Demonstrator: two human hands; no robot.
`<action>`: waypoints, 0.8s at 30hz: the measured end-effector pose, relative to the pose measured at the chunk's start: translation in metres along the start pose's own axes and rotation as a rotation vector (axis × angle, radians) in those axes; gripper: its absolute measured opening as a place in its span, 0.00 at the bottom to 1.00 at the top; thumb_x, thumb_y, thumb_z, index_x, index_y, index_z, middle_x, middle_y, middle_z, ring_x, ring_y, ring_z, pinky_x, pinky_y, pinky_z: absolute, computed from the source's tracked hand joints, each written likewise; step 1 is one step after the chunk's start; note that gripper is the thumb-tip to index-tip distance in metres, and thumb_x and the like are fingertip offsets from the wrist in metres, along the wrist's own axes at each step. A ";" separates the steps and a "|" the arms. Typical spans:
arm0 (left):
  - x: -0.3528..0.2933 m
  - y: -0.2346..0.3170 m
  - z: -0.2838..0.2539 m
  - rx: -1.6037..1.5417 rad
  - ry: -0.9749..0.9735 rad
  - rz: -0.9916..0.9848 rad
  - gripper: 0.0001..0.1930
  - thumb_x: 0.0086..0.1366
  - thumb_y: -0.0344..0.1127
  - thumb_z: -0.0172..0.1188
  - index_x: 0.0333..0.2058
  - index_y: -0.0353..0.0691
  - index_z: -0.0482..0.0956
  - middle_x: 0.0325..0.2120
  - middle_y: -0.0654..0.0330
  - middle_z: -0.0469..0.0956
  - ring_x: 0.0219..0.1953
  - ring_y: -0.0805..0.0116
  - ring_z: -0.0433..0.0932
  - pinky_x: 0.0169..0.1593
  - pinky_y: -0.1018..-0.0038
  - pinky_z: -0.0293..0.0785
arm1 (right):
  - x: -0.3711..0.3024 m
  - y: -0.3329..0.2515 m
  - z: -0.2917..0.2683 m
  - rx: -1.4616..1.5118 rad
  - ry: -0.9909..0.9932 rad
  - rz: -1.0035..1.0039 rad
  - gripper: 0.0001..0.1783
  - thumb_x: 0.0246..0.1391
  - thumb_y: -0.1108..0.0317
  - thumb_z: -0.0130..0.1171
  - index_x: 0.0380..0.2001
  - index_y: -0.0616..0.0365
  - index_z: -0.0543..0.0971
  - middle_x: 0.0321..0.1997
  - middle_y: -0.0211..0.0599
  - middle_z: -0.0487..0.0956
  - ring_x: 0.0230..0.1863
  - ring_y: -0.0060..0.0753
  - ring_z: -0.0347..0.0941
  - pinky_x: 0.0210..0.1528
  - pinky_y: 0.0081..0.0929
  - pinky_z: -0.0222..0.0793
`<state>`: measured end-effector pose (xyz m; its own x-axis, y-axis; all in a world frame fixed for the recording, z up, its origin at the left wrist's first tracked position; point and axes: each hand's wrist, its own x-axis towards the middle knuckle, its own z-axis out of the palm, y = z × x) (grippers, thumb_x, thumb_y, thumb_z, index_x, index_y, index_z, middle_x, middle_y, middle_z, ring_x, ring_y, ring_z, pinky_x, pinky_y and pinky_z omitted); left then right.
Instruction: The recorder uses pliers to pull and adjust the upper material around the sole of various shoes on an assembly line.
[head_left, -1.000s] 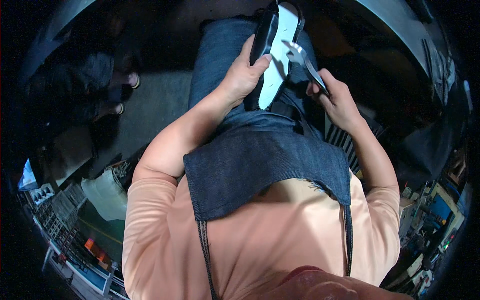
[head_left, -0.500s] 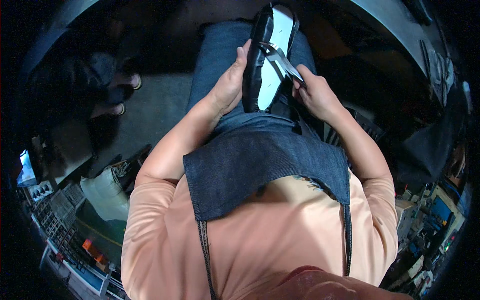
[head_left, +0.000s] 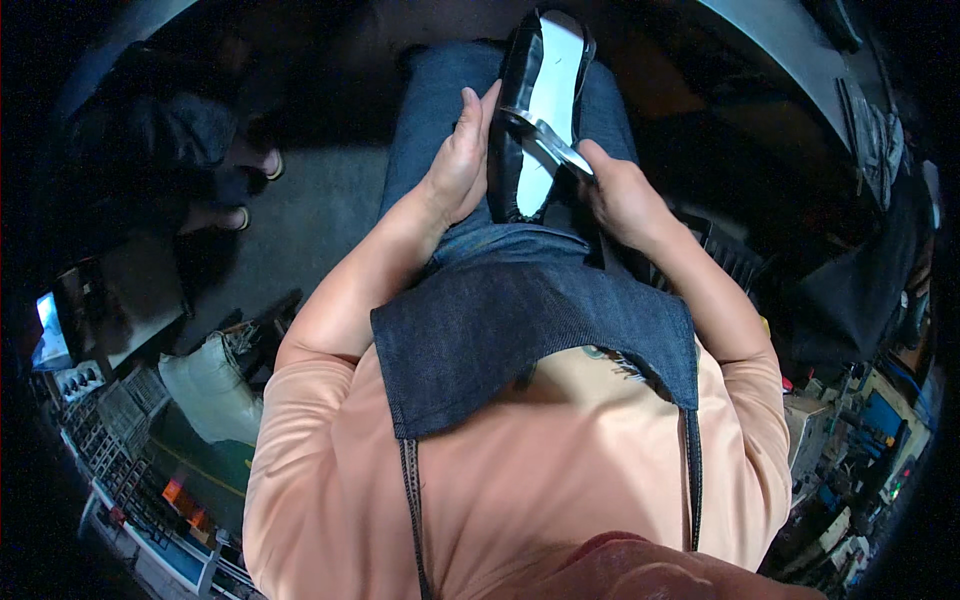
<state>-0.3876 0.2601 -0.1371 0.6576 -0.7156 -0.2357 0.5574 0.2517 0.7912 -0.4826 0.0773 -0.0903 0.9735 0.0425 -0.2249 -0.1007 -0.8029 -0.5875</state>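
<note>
An upturned black leather shoe [head_left: 510, 165] rests lengthwise on my lap, its white sole face [head_left: 556, 85] showing. Along its left side my left hand [head_left: 465, 150] lies flat, fingers stretched out and touching the leather, thumb up; the lower fingers are hidden. My right hand [head_left: 625, 195] is closed round the handles of metal pincers [head_left: 553, 143], which reach across the white face. Their jaws meet the black leather at the left edge; whether they pinch it, I cannot tell.
A dark denim apron [head_left: 530, 330] covers my waist and lap. At the left, another person's feet [head_left: 245, 215] show on the grey floor. A pale sack [head_left: 210, 390] and a rack [head_left: 125, 415] stand lower left. Tools and boxes [head_left: 850, 450] crowd the lower right.
The pincers have shifted down and left along the shoe, from the white face to its left edge. My right hand has turned slightly; my left hand stays against the side.
</note>
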 end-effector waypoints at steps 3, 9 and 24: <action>-0.005 0.001 -0.007 -0.022 -0.040 0.031 0.41 0.68 0.66 0.24 0.68 0.38 0.44 0.64 0.51 0.57 0.66 0.58 0.57 0.68 0.64 0.51 | -0.007 -0.012 -0.014 0.242 -0.100 0.075 0.10 0.51 0.79 0.49 0.36 0.59 0.64 0.28 0.55 0.75 0.36 0.64 0.73 0.36 0.47 0.68; 0.002 0.000 -0.001 -0.057 0.081 -0.070 0.42 0.68 0.65 0.29 0.67 0.36 0.43 0.65 0.48 0.55 0.66 0.57 0.54 0.68 0.64 0.49 | 0.008 0.002 -0.004 0.004 -0.092 0.067 0.08 0.54 0.77 0.50 0.36 0.60 0.64 0.28 0.55 0.76 0.34 0.63 0.73 0.36 0.45 0.69; 0.007 -0.017 0.019 -0.442 0.185 0.110 0.23 0.68 0.39 0.52 0.58 0.42 0.58 0.50 0.55 0.71 0.53 0.59 0.71 0.58 0.58 0.67 | -0.013 -0.014 0.033 0.528 0.580 0.125 0.28 0.42 0.61 0.71 0.38 0.58 0.63 0.38 0.35 0.67 0.39 0.29 0.65 0.45 0.27 0.64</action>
<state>-0.4014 0.2385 -0.1415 0.7812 -0.5519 -0.2919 0.6151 0.6005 0.5109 -0.5007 0.1074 -0.1051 0.8857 -0.4625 0.0416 -0.1594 -0.3869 -0.9082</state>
